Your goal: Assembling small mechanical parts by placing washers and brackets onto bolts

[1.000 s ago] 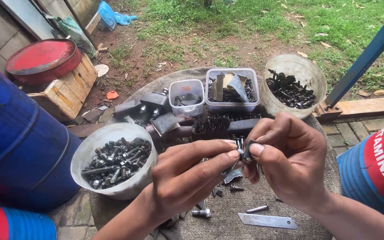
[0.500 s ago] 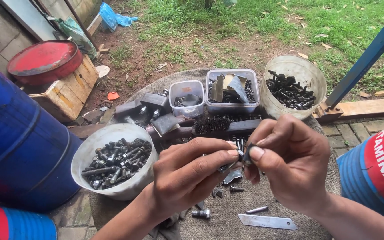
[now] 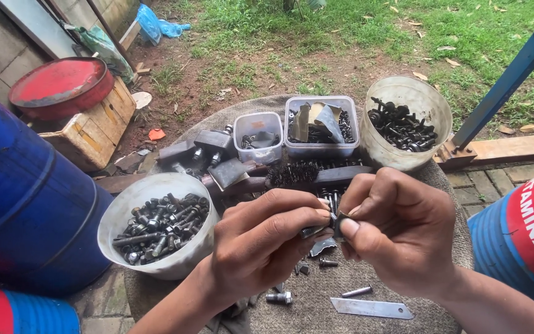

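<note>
Your left hand (image 3: 261, 238) and right hand (image 3: 397, 232) pinch one small bolt (image 3: 324, 229) between their fingertips, loose bolts (image 3: 316, 281) lying just below.

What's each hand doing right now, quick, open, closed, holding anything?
Left hand: closed, fingertips pinching one end of a small bolt.
Right hand: closed, thumb and fingers pinching a small dark nut at the bolt's other end.

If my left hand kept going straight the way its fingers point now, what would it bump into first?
The left hand points right, its fingertips pinching a small bolt. Going on, it would almost at once meet the right hand, whose thumb and forefinger grip a nut on the same bolt. Depth looks matched, though one view cannot confirm it.
</note>
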